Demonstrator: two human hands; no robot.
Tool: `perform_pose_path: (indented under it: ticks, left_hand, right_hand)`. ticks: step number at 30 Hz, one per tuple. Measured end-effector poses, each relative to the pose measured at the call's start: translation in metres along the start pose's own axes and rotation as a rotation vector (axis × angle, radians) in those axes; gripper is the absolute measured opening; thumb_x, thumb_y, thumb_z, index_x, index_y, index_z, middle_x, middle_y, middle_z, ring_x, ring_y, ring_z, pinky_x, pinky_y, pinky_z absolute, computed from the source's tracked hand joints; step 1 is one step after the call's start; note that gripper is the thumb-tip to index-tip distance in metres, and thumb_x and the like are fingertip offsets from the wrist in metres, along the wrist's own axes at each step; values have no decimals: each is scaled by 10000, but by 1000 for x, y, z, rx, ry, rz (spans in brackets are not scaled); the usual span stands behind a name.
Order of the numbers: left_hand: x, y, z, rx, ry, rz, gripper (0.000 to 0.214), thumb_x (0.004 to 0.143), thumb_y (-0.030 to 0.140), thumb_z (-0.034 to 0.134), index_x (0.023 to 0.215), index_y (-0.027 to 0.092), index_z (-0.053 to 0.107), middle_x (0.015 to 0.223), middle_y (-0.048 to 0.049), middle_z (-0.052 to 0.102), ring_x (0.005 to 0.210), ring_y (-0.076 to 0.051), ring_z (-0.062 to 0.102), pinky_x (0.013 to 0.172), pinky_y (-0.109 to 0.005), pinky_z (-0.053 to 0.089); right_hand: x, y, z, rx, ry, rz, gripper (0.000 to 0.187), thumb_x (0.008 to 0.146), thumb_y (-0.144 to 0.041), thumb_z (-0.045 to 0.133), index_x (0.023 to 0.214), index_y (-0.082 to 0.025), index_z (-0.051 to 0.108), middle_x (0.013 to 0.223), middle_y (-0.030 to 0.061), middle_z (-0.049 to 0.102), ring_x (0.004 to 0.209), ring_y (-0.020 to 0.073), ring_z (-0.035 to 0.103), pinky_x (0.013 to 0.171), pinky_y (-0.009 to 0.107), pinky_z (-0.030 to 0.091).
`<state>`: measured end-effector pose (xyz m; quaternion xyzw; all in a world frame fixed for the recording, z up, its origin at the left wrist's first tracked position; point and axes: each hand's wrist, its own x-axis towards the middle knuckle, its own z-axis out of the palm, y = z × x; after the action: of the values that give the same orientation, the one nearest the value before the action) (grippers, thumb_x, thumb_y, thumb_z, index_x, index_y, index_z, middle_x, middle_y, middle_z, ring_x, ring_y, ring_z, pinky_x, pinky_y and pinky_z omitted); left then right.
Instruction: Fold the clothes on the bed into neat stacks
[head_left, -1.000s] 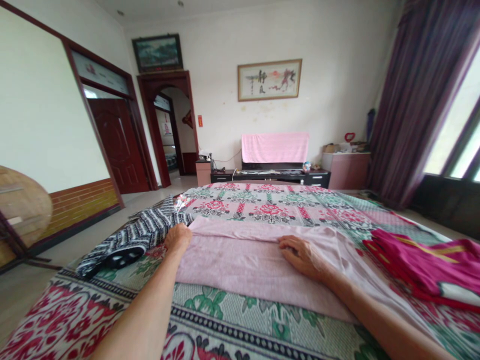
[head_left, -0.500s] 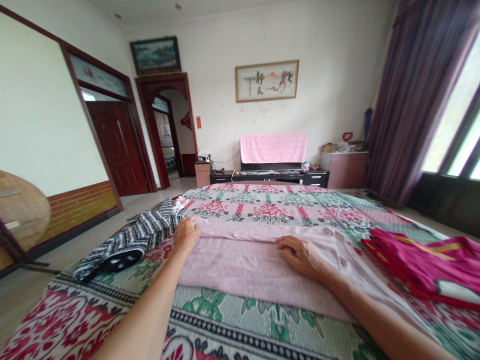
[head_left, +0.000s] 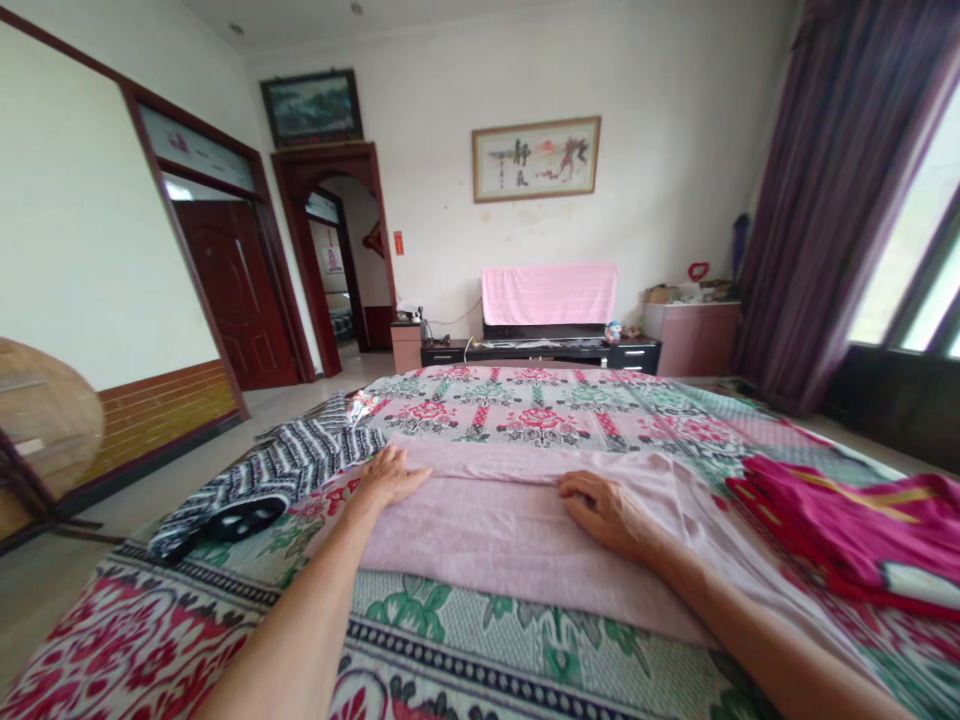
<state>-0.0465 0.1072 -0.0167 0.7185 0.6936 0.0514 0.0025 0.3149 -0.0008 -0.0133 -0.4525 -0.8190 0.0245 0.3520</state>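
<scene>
A pale pink garment (head_left: 480,530) lies on the patterned bedspread (head_left: 555,640) in front of me, with a folded strip along its far side. My left hand (head_left: 386,478) rests flat on its left end, fingers stretched out and thumb pointing right. On the right part of the fold, my right hand (head_left: 604,508) has its fingers curled together at the fabric's folded edge. The garment's loose, wrinkled part runs under my right forearm towards the lower right.
Left of the garment lies a black-and-white patterned piece of clothing (head_left: 277,480). Folded magenta and red clothes (head_left: 862,520) are stacked at the right. Beyond the bed stands a low black cabinet (head_left: 540,352), near a pink cloth (head_left: 549,295).
My left hand has gone from a closed grip at the garment's far left corner to lying flat, slightly nearer and to the right. My right hand has stayed in place.
</scene>
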Motion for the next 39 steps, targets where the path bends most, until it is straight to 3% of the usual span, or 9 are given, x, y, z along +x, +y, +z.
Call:
perform_pose_path:
  ticks: [6,9,11,17,20,27,39]
  left_hand:
    - [6,4,-13,-37,-39,-44,854,778,709,321,1374,111,448,1490,-163,362,1377,-288,323,1086,-376,299]
    - [13,11,-22,-44,58,-60,693,850,615,258,1263,142,551,1357,-151,528,1276,-265,462,1029,-362,368]
    - [18,15,-23,-31,140,-26,618,876,560,248,1212,161,579,1310,-140,564,1263,-259,470,1022,-375,375]
    - [26,13,-3,-16,8,-1,761,840,661,241,1401,173,403,1537,-134,275,1413,-306,232,1092,-514,253]
    - [29,7,3,-21,-9,7,818,823,700,203,1446,187,336,1563,-118,204,1435,-304,165,1108,-525,212]
    - [30,6,2,-22,-27,-9,847,818,709,193,1463,173,308,1568,-114,180,1442,-297,142,1121,-518,199]
    - [26,7,-1,-1,-2,-3,786,836,661,229,1435,169,358,1551,-127,237,1428,-291,199,1108,-497,239]
  right_hand:
    - [0,0,1,0,12,-13,184,791,-133,462,801,-196,634,888,56,687,814,181,633,773,305,497]
    - [1,-2,1,4,18,-22,174,790,-131,469,798,-196,630,887,59,688,805,181,635,769,306,500]
    - [1,-2,0,9,21,-31,173,790,-129,473,801,-195,632,894,62,690,814,183,637,778,309,503]
    - [-1,-2,-1,6,27,-20,199,788,-132,469,831,-201,651,938,62,698,852,184,648,806,314,508]
    - [-3,-1,-1,-5,15,-4,219,781,-146,476,880,-205,662,963,63,702,876,192,651,818,322,513]
    - [-4,2,0,-100,-39,8,432,776,-158,484,1193,-189,590,1240,103,626,1133,239,584,999,423,444]
    - [0,-11,-7,-96,-81,-41,253,832,-121,420,936,-202,636,947,56,683,886,185,609,855,329,468]
